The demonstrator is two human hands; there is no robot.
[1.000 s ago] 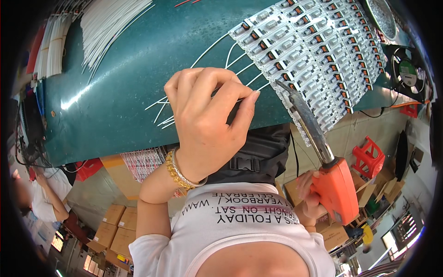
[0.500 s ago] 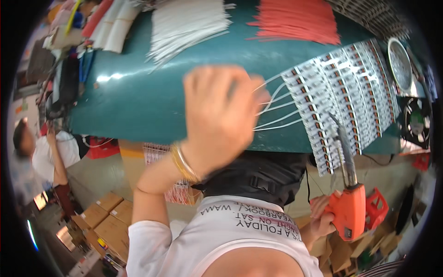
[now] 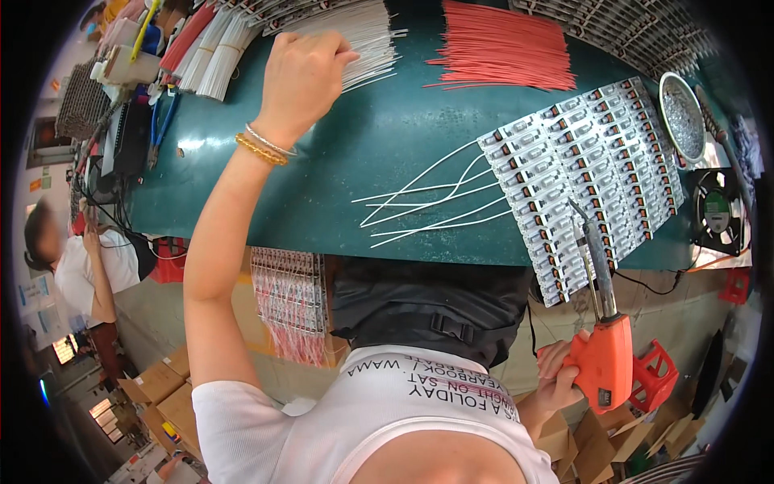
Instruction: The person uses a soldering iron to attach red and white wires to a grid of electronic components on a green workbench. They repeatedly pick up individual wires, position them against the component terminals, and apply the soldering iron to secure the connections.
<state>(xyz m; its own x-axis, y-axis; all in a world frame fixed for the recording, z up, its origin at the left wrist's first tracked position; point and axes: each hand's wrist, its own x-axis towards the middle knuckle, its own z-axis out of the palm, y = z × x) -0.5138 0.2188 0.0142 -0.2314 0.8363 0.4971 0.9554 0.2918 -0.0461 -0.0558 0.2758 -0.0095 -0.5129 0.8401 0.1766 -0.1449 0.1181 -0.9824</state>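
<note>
My left hand (image 3: 302, 81), with bracelets at the wrist, is over the near-left part of a spread of white wires (image 3: 367, 40). Its fingers are curled in, and whatever they may hold is hidden. In my right hand (image 3: 558, 375) is an orange soldering gun (image 3: 605, 363), gripped by its handle. The gun's long metal tip reaches over a panel of small circuit boards (image 3: 564, 161), joined in rows. Several loose white wires (image 3: 435, 198) trail leftward from the panel's left edge across the green table (image 3: 322, 194).
Red wires (image 3: 508, 48) lie at the back. A metal bowl (image 3: 681, 117) and a small fan (image 3: 717, 211) stand right. Bundled wires (image 3: 214, 52) and blue-handled pliers (image 3: 164, 125) are left. Another wired panel (image 3: 289, 294) hangs below the table edge. A person (image 3: 97, 262) sits far left.
My left hand has moved away from the ends of the attached wires, back and left to the white wire spread. My right hand still holds the soldering gun, with its tip over the panel.
</note>
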